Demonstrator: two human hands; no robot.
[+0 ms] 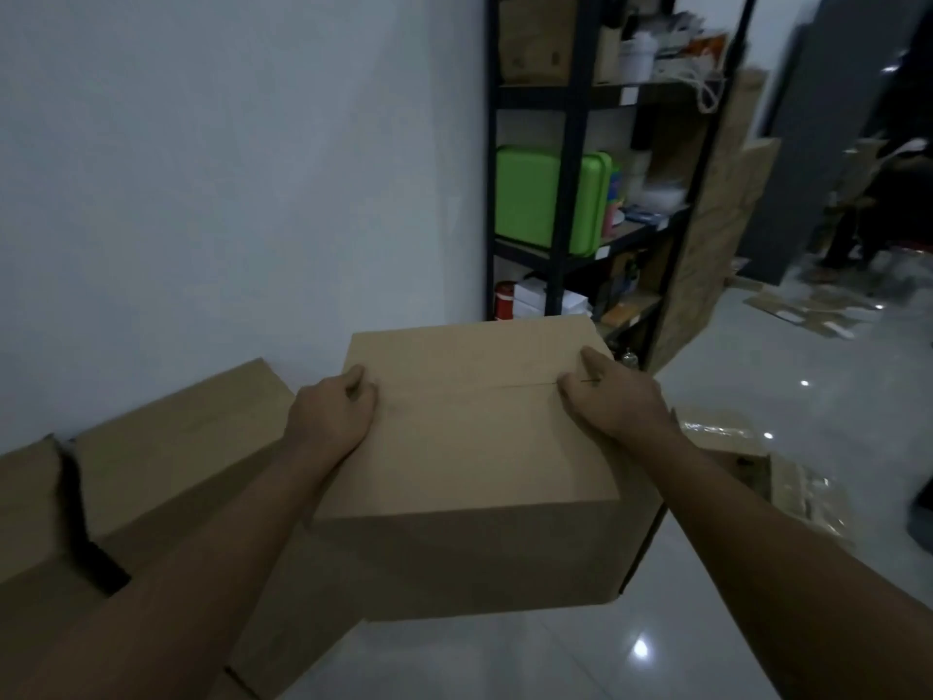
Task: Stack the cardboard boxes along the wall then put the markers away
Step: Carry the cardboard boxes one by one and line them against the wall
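Cardboard box (469, 447), closed, plain brown, no print legible; its top flaps meet in a seam across the lid. Left hand (330, 416) grips the lid's left edge, fingers curled over it; right hand (613, 396) grips the right edge at the seam, fingertips bent onto the flap. The box's underside is hidden, so whether it rests on anything cannot be told. Second box (166, 447) lies left of it against the wall (227, 169), cut off by the frame edge, a black strap (81, 517) across it. Shelving unit (580, 169) behind: green case (535, 199), small white labels unreadable. Markers not made out; dim, blurred
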